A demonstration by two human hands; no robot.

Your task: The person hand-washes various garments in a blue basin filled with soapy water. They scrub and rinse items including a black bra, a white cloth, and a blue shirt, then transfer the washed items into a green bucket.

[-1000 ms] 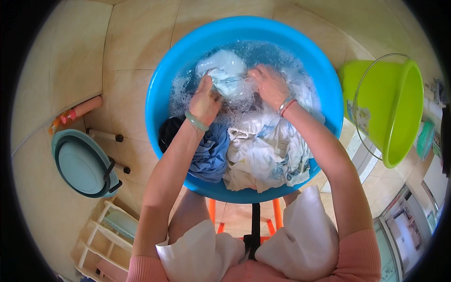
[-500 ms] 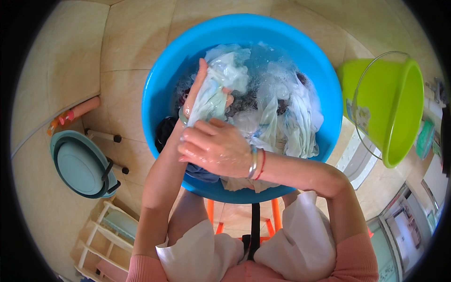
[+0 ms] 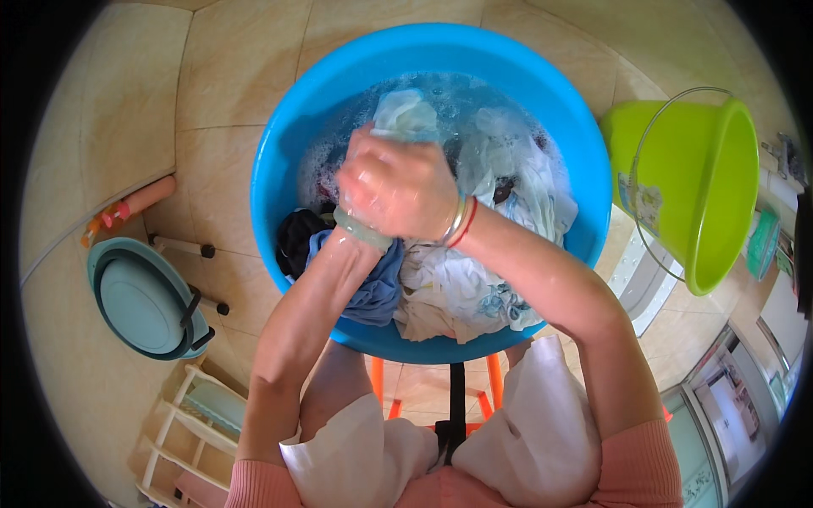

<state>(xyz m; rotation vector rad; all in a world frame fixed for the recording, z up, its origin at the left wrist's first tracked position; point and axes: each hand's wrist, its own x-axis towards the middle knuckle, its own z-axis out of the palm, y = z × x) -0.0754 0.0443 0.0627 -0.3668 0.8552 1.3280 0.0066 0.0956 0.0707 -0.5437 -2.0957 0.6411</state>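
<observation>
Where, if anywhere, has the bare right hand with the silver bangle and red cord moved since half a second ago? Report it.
Yes: the right hand moved forward, toward the far rim of the round blue plastic basin.

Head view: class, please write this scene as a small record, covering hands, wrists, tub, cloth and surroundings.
Hands: right hand over left hand, pale wet cloth beyond; grip partly hidden
Wrists: left, green bangle; right, silvery bangle and red cord
Tub: round blue tub, sudsy water on far side
Near side: black cloth, blue cloth, white cloth
Right: lime-green bucket, wire handle
Left: blue-green basin
</observation>
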